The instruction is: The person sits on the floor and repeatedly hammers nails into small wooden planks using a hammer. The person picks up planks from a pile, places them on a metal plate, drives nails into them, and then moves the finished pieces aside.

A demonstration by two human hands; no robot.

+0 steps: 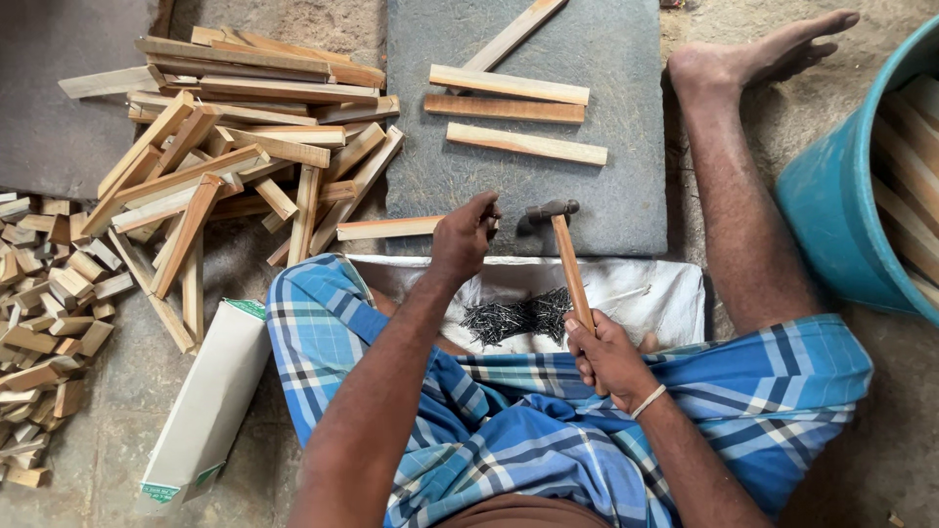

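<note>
Seated person is nailing a wooden slat on a grey stone slab

The left hand (464, 238) is pinching closed over the right end of the slat (389, 228), which is lying across the slab's (626, 186) near edge; whether a nail sits in the fingers I cannot tell. The right hand (608, 354) is gripping the wooden handle of a hammer (559, 240), its head hovering just right of the left hand. A heap of nails (516, 318) is lying on white sheeting (646, 293) between the hands
</note>
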